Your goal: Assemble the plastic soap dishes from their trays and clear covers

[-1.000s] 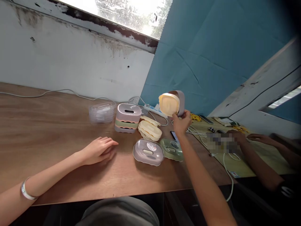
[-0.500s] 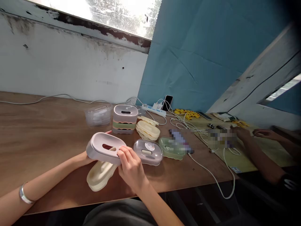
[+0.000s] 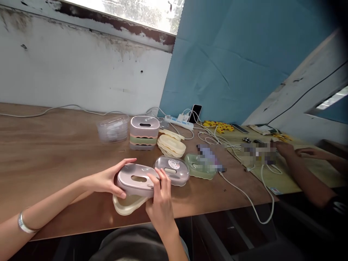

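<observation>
slotted mauve cover point(image 3: 136, 189): above the near part of the wooden table point(image 3: 62, 174), between the two hands, slot upward; it sits more nearly level than half a second ago.
cream tray point(image 3: 127, 206): under the cover, a rim and part of its hollow peeping out on the near left side. half a second ago it juts out at a slant; now more of it is hidden beneath.
fit: the pair look closer to lined up, though still offset, so i judge them not joined; whether they touch underneath i cannot tell.
left hand point(image 3: 108, 181): widely spread around the left end of the cover, thumb on the near wall, forefinger stretched past the far side. a second ago it lies on the tabletop with nothing in it.
right hand point(image 3: 160, 203): half curled, fingers over the right end of the cover, thumb hard to make out; whether it also grips the tray i cannot tell.
grey translucent box point(image 3: 178, 174): just beyond the right fingers, a round sticker on its lid; a green translucent box point(image 3: 197, 170) stands beside it.
behind: a stack of slotted covers point(image 3: 144, 132) and a pile of cream trays point(image 3: 172, 145), unchanged in place.
</observation>
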Action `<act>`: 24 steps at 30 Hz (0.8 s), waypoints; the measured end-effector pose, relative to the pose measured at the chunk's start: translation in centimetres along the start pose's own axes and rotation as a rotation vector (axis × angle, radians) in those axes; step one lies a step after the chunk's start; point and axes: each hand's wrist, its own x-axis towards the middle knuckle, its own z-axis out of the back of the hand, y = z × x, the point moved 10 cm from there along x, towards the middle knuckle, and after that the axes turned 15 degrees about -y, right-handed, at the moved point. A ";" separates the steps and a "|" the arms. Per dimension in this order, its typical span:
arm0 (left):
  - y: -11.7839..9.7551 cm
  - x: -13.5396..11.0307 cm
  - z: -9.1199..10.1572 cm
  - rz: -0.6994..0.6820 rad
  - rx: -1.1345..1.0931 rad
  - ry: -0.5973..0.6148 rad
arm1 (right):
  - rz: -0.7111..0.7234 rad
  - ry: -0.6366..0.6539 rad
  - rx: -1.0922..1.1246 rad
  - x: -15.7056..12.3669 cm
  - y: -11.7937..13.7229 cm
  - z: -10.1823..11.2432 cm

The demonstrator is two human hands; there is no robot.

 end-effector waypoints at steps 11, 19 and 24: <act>0.2 0.7 1.2 -0.039 0.172 -0.134 | 0.199 0.128 0.139 -0.6 2.9 0.5; 1.1 0.9 2.2 0.036 0.111 -0.177 | 0.188 -0.055 0.048 -0.7 2.3 1.2; 0.8 0.7 1.8 0.050 0.068 -0.109 | 0.094 -0.049 -0.057 -0.5 1.3 0.9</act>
